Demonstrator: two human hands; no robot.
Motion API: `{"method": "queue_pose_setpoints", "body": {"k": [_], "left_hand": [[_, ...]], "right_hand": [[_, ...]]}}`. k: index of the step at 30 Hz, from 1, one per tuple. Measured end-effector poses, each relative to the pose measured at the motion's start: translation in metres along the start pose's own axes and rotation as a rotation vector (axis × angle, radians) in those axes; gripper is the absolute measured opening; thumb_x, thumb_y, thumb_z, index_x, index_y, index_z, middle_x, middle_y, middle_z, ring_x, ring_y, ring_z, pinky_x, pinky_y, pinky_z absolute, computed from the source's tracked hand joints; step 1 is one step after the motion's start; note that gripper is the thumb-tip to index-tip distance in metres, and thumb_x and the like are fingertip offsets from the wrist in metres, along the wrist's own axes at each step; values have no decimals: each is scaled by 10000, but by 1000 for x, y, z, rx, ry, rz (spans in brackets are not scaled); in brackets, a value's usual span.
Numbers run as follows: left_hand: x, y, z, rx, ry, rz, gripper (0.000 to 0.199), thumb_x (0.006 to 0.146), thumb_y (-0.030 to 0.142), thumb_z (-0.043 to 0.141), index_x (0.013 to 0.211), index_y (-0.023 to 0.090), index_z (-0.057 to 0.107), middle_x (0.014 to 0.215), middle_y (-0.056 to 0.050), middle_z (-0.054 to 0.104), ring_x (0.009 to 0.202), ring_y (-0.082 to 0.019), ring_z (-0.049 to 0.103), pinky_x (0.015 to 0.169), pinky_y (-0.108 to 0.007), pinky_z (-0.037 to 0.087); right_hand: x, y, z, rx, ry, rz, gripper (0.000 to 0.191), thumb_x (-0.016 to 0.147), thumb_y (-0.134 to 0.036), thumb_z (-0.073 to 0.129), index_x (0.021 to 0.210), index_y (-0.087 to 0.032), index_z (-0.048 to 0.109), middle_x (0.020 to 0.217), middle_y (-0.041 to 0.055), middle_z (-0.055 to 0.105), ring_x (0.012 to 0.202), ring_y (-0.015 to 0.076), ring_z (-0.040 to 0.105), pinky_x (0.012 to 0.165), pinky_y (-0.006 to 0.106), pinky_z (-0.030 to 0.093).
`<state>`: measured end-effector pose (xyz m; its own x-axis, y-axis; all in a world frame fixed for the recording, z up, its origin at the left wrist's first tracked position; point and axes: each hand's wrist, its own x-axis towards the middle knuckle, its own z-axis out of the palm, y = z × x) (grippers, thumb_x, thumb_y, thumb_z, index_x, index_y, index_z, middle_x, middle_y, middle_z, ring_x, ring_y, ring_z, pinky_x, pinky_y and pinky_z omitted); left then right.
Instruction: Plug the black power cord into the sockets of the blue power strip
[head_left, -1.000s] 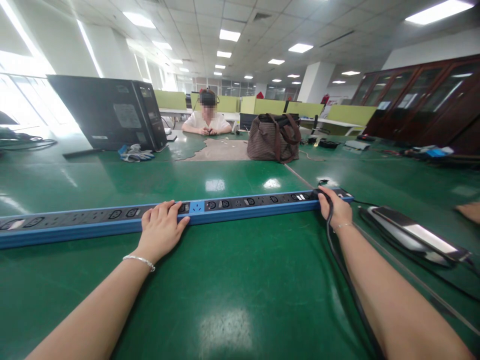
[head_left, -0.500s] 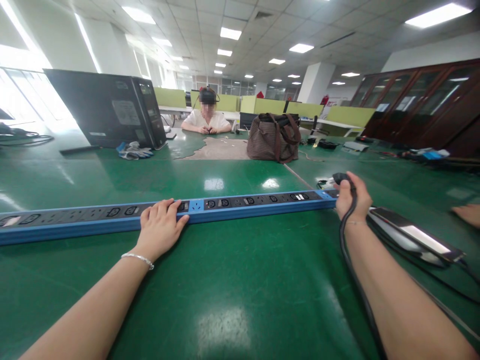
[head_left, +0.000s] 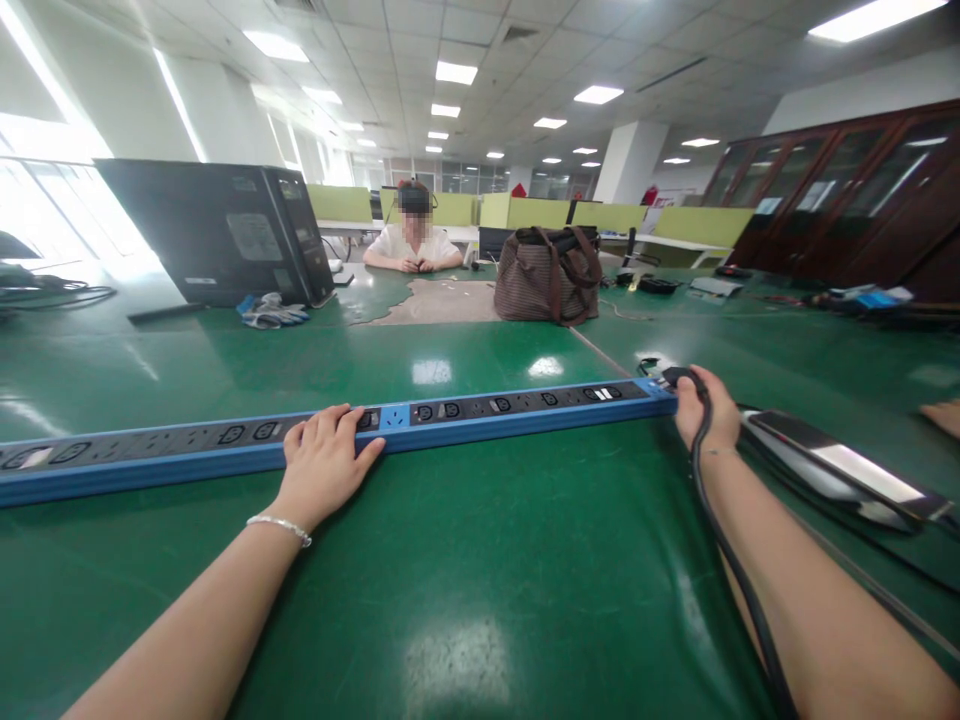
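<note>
A long blue power strip with a row of black sockets lies across the green table. My left hand rests over the strip left of its middle, fingers on top and thumb along the front edge. At the strip's right end, my right hand grips a black plug, which is down at the last blue socket section. Whether its prongs are in the socket cannot be made out. The plug's black cable runs down along my right forearm.
A black computer case and gloves stand back left. A brown bag is behind the strip. Right of my hand lies a black and silver device with cables. A person sits opposite; another hand shows far right.
My right hand has lowered the plug from above the strip's right end to its socket section. My left hand stays on the strip.
</note>
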<state>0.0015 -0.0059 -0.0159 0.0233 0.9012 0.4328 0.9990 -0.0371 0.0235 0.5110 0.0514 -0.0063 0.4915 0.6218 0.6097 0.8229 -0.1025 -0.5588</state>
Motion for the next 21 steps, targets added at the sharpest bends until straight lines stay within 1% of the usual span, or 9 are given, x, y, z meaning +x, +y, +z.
{"method": "queue_pose_setpoints", "body": {"k": [3,7,12,18,21], "left_hand": [[2,4,-3,-21,-5,-5,581,825,539,369,1258,168,477,1329,-151,480,1228,-299,403,1011,-499,232],[3,8,-4,-35,-12,-10,557,820,526,395,1234,164,483,1346,-146,474,1253,-296,378,1022,-529,202],[4,7,-4,-36,-23,-10,564,810,534,405,1227,163,491,1338,-154,483,1245,-309,389,1025,-536,198],[6,4,-2,-46,-8,12,564,804,545,420,1215,165,490,1318,-154,500,1222,-306,413,1002,-540,226],[6,4,-1,-53,-4,13,566,802,548,421,1214,167,495,1315,-157,501,1220,-312,414,1000,-538,228]], "right_hand": [[-1,-4,-1,0,37,79,420,819,-373,452,1182,-202,577,1191,95,602,1063,238,550,953,345,397],[0,-3,0,23,47,96,438,811,-362,470,1205,-197,569,1183,91,610,1043,228,565,939,336,413],[0,4,4,37,33,-6,425,814,-355,467,1197,-208,574,1204,81,599,1062,232,557,940,334,415],[6,18,10,28,-46,-152,434,811,-400,456,1188,-221,575,1158,82,618,1020,248,575,901,378,442],[12,24,11,42,-87,-212,424,807,-409,464,1165,-220,589,1120,75,635,993,242,587,887,389,451]]}}
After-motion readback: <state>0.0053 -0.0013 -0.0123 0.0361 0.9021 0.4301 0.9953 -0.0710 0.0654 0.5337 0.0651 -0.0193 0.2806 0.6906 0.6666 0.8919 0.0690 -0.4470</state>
